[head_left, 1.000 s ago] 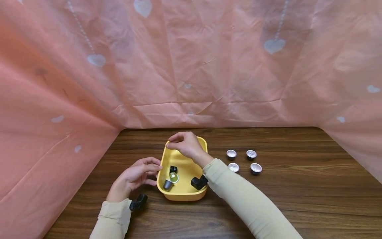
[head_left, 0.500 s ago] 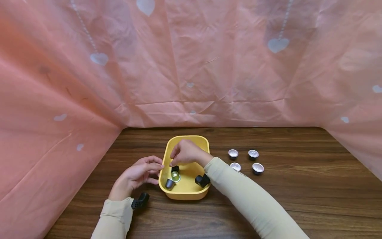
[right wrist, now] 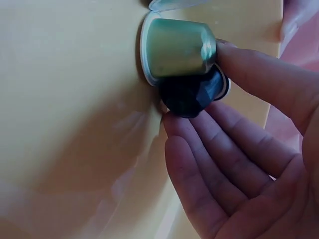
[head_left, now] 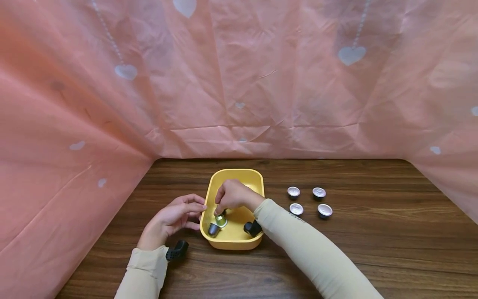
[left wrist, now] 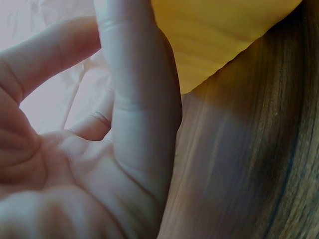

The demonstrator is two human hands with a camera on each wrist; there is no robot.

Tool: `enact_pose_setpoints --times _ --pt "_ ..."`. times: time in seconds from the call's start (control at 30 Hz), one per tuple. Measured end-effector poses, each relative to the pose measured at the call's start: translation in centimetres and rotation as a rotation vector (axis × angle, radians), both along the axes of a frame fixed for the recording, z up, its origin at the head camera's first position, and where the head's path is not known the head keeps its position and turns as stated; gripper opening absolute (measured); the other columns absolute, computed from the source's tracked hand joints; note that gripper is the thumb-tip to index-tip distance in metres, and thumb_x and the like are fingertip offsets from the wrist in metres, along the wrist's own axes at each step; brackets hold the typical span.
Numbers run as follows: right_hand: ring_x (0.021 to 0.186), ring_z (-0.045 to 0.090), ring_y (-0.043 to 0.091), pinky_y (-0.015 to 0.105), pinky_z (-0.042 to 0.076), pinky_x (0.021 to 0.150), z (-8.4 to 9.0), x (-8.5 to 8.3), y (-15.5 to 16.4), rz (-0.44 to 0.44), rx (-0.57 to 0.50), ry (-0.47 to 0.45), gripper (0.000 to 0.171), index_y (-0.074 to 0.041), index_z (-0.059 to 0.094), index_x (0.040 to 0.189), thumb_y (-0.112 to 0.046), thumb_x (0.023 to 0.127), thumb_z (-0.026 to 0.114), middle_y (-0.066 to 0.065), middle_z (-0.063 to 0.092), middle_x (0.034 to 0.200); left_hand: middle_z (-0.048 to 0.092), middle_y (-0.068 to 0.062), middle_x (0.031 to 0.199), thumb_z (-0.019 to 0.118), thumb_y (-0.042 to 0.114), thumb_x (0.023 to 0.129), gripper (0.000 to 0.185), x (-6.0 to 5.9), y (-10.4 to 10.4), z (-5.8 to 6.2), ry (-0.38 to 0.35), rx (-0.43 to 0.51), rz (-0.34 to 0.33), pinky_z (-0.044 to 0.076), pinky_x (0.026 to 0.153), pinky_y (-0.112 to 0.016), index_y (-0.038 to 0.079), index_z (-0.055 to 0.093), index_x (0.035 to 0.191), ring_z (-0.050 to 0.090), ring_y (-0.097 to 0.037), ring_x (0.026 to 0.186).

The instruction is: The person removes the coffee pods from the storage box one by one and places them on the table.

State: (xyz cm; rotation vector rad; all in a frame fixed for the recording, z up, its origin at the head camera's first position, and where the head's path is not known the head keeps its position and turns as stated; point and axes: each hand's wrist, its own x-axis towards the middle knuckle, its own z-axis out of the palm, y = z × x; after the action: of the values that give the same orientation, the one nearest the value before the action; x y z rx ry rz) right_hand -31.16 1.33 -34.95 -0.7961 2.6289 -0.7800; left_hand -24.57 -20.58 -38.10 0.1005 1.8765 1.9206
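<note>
In the head view my left hand point(head_left: 169, 218) is beside the yellow tray point(head_left: 233, 245), its relaxed fingertips at the left rim. My right hand point(head_left: 235, 195) reaches down inside the tray. The right wrist view shows that hand's thumb and fingertips around a black coffee capsule point(right wrist: 184, 97), pinching it. A green coffee capsule point(right wrist: 179, 47) lies against the black one, right by the thumb tip. Nearer me in the tray sits a dark grey capsule point(head_left: 213, 230). From the head view the right hand mostly hides the black capsule.
Several foil-topped capsules stand on the wooden table point(head_left: 373, 232) right of the tray, including a rear capsule point(head_left: 293, 192) and a front capsule point(head_left: 325, 210). A black wrist camera point(head_left: 252, 228) on the right arm overlaps the tray. A pink curtain point(head_left: 254, 83) hangs behind.
My right hand has come down from over the tray's far left corner to the capsules inside, covering the black one. The left hand stays at the rim.
</note>
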Motion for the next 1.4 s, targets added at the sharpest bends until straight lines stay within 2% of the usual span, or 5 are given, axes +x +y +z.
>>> enact_pose_setpoints --times 0.17,0.47,0.77,1.07,1.4 --pt "0.072 0.059 0.007 0.017 0.047 0.061 -0.18 -0.02 -0.06 -0.046 -0.018 -0.04 0.022 -0.017 0.084 0.087 -0.024 0.073 0.099 -0.01 0.074 0.077 0.07 -0.002 0.097 0.062 0.009 0.103 0.016 -0.07 0.01 0.1 0.008 0.001 -0.001 0.066 0.067 -0.029 0.005 0.055 0.116 0.07 -0.012 0.084" --pt "0.059 0.057 0.004 0.016 0.045 0.054 -0.82 -0.2 0.05 -0.109 -0.129 -0.157 0.019 -0.012 0.083 0.085 -0.012 0.074 0.097 -0.009 0.066 0.064 0.07 -0.001 0.097 0.063 0.01 0.103 0.014 0.04 0.26 0.19 0.014 -0.002 -0.011 0.066 0.069 -0.029 0.007 0.057 0.114 0.07 -0.012 0.085" --pt "0.059 0.056 0.006 0.017 0.044 0.054 -0.91 -0.1 -0.06 -0.135 -0.108 -0.172 0.017 -0.012 0.082 0.084 -0.014 0.075 0.097 -0.007 0.065 0.062 0.07 -0.003 0.098 0.063 0.01 0.103 0.015 -0.04 0.3 0.35 0.009 0.005 -0.011 0.066 0.068 -0.029 0.006 0.056 0.116 0.071 -0.013 0.085" --pt "0.061 0.057 0.005 0.016 0.045 0.055 -0.94 0.09 -0.01 -0.148 -0.129 -0.17 0.017 -0.012 0.082 0.087 -0.013 0.076 0.095 -0.008 0.065 0.065 0.071 -0.002 0.099 0.063 0.009 0.103 0.017 -0.01 0.27 0.26 0.003 -0.002 -0.009 0.066 0.068 -0.029 0.004 0.055 0.117 0.071 -0.013 0.086" --pt "0.073 0.063 0.009 0.019 0.053 0.065 -0.24 -0.05 0.58 -0.189 -0.262 -0.184 0.022 -0.009 0.08 0.093 -0.012 0.076 0.094 -0.003 0.075 0.081 0.07 -0.001 0.096 0.062 0.01 0.103 0.006 0.09 0.14 0.18 0.005 0.007 -0.005 0.066 0.067 -0.029 0.012 0.059 0.108 0.07 -0.012 0.081"
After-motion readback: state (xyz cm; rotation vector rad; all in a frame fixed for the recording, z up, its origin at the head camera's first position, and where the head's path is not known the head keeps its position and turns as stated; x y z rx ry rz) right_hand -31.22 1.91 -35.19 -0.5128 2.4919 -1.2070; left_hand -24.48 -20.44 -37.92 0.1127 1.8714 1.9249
